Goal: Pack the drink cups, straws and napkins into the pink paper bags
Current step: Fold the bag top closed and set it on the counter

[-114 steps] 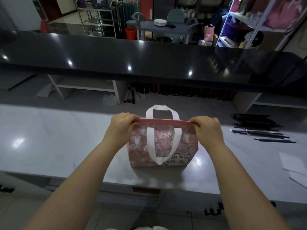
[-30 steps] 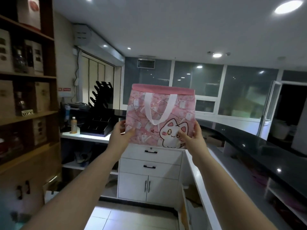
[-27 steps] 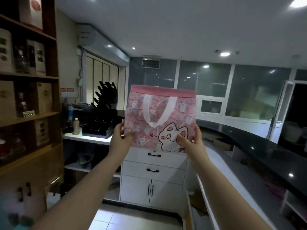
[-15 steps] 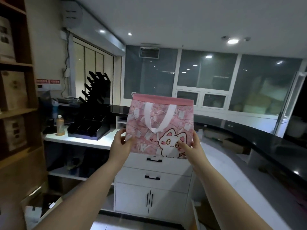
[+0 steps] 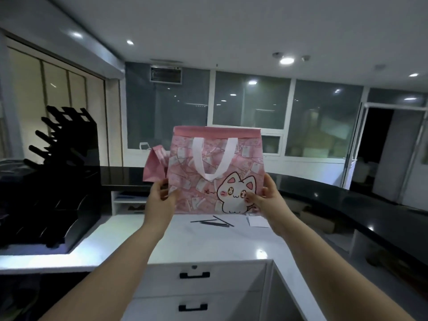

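A pink paper bag (image 5: 217,167) is up in the air, above the far part of the white counter (image 5: 208,244). It does not touch the counter. It hangs straight, with its top edge flat and level. A white handle (image 5: 214,158) lies in a loop on the front. A white cat (image 5: 235,196) is drawn near the bottom right corner of the bag.

The left hand (image 5: 159,201) pinches the bottom left corner of the bag. Its thumb is on the front and its fingers are behind. The right hand (image 5: 266,200) pinches the bottom right corner. Its thumb presses on the cat's face and the other fingers curl round the side edge.

A second pink bag (image 5: 154,166) peeks out from behind the left side of the held bag. I cannot tell what it stands on.

Some black straws (image 5: 213,222) lie flat near the far edge of the white counter, just under the bag. A white napkin (image 5: 257,221) lies flat just to the right of them, near the right hand.

A tall black rack (image 5: 62,172) stands at the left end of the white counter. White drawers (image 5: 194,283) with black handles are under the near edge. A long black counter (image 5: 347,205) curves along the right side.
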Available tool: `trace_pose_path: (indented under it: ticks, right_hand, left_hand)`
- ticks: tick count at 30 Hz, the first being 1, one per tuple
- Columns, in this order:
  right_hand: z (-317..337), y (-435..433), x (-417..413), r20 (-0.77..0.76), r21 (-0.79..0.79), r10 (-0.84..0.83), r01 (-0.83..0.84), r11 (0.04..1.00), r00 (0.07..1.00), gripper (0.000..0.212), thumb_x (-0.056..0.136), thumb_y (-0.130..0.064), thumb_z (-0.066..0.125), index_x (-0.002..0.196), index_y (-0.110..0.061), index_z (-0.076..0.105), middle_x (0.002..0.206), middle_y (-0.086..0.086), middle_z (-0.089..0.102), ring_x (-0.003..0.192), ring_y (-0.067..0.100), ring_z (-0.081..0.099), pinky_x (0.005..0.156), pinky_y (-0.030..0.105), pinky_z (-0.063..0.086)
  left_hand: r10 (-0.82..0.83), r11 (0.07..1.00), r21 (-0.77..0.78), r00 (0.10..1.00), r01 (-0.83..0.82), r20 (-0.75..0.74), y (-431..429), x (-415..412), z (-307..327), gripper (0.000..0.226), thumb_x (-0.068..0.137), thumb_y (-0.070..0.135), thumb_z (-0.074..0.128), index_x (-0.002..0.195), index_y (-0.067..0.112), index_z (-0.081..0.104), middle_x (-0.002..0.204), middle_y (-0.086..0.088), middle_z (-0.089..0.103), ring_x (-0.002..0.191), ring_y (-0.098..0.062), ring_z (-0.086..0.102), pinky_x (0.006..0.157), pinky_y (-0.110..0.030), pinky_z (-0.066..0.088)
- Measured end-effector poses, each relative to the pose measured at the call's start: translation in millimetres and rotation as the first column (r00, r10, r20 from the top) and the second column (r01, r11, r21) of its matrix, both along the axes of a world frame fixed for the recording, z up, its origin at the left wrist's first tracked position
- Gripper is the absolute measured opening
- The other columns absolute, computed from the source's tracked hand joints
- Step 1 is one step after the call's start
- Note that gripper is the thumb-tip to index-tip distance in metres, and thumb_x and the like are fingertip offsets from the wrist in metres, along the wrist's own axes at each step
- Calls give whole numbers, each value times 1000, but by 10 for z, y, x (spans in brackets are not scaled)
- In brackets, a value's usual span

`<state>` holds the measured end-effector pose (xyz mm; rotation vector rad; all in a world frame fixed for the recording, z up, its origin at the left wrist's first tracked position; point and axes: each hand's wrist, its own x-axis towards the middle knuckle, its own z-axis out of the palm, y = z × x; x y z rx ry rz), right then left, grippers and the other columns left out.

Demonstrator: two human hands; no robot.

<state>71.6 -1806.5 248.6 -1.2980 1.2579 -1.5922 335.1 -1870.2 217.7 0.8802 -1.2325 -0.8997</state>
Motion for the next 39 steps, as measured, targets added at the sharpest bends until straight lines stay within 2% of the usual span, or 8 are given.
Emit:
trace_pose_path:
  ticks: [6, 11, 15, 20, 24, 28, 36, 39]
  right_hand:
    - [-2, -1172, -550, -50, -34, -48, 46, 998, 998, 77, 84, 1, 68, 142, -39, 37, 112, 5, 67, 98, 20, 69, 76, 40, 60]
    - [59, -2240, -1120, -96, -49, -64, 60, 997, 993, 74, 86, -1, 66, 140, -43, 36, 110, 4, 68, 94, 20, 70, 70, 35, 60]
    - [372, -3154, -1549, -111, -49, -57, 51, 997, 992, 75, 87, -2, 66, 141, -43, 34, 113, 2, 64, 95, 19, 68, 63, 30, 58]
    - [487, -4172, -1958, -120, -96, -94, 83, 992, 988, 75, 88, 3, 61, 142, -42, 35, 114, -4, 62, 101, 15, 64, 62, 28, 58]
    - [192, -4770, -2186, -34, -67, -108, 105, 992, 994, 71, 88, 6, 57, 140, -39, 38, 120, -4, 61, 105, 17, 62, 72, 34, 59]
    - [-111, -5173, -2422, 80, -85, -143, 150, 985, 986, 61, 87, -10, 67, 136, -38, 42, 120, -1, 64, 103, 22, 66, 78, 40, 58]
    - [65, -5728, -3073, -25, -115, -299, 295, 949, 954, 90, 68, -34, 83, 140, -41, 28, 124, -10, 55, 95, 5, 67, 62, 19, 55]
    - [-11, -5843, -3339, -38, -127, -388, 381, 916, 921, 91, 71, -26, 84, 140, -41, 27, 123, -15, 52, 103, 2, 58, 61, 14, 53]
  left_hand:
    - [-41, 999, -24, 998, 42, 51, -1058, -427, -133, 46, 89, 30, 69, 130, 35, 50, 114, 2, 65, 107, -16, 63, 91, -38, 51]
    - [-73, 997, -18, 995, 74, 66, -2058, -991, 50, 47, 89, 15, 69, 131, 26, 51, 123, -4, 62, 108, -21, 62, 95, -44, 52]
    - [-26, 999, 43, 1000, 26, 9, -2991, -1476, 381, 44, 89, 12, 68, 130, 22, 54, 120, -3, 63, 99, -16, 63, 80, -29, 53]
    - [7, 998, 63, 998, -4, -55, -3988, -1973, 369, 29, 90, 12, 66, 111, 31, 61, 105, 9, 67, 88, -3, 64, 71, -19, 53]
    - [-33, 993, 114, 999, 35, -21, -4581, -2258, 31, 29, 89, 12, 68, 118, 18, 65, 105, 7, 70, 94, -13, 68, 77, -26, 57]
    - [-89, 991, 98, 996, 89, -13, -5066, -2545, -189, 25, 87, 9, 70, 95, 33, 68, 83, 18, 73, 79, 1, 68, 64, -15, 52]
    - [-145, 981, -116, 986, 154, 85, -5751, -3379, -135, 27, 89, 24, 68, 115, 31, 68, 87, 36, 67, 86, 12, 64, 70, -9, 50]
    - [-165, 975, -137, 983, 174, 77, -5867, -3716, -189, 33, 90, 25, 66, 124, 25, 65, 103, 22, 69, 96, 8, 64, 85, -19, 54]
